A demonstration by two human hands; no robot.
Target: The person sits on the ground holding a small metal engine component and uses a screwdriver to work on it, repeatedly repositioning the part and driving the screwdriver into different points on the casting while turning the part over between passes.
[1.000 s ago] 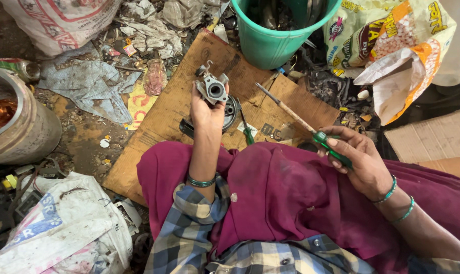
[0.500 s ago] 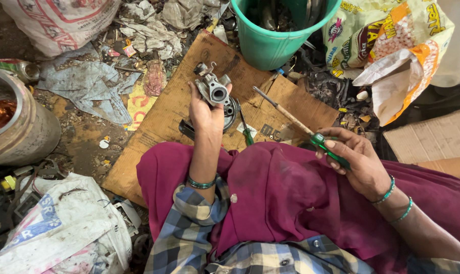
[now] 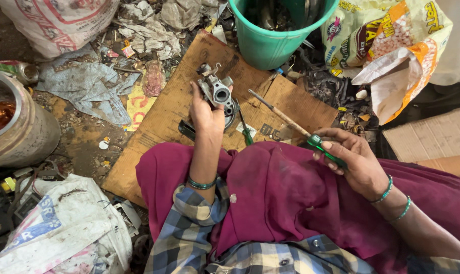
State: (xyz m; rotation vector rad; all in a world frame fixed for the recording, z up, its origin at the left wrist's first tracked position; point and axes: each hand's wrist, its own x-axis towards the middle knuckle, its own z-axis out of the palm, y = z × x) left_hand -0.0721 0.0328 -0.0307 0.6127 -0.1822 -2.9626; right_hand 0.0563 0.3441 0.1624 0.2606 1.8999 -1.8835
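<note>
The green plastic bucket (image 3: 275, 35) stands at the far edge of the brown cardboard sheet (image 3: 174, 101) and holds dark metal parts, not clear enough to tell apart. The round grey metal pot (image 3: 22, 127) at my left contains a reddish-brown mass. A yellow printed plastic bag (image 3: 392, 45) lies open beside the bucket; its contents are hidden. A white woven sack (image 3: 62, 233) lies near my left knee, contents not visible.

My left hand (image 3: 205, 114) is raised above the cardboard, fingers closed round the lower part of a small grey cast-metal part with a round bore (image 3: 217, 91), held upright with the bore facing me.

My right hand (image 3: 354, 157) rests over my maroon cloth-covered lap (image 3: 280, 198), fingers curled round the green handle of a long screwdriver (image 3: 296, 124); its shaft points up-left toward the metal part, the tip just short of it. A second green-handled screwdriver (image 3: 246, 133) lies on the cardboard, between my hands.
</note>
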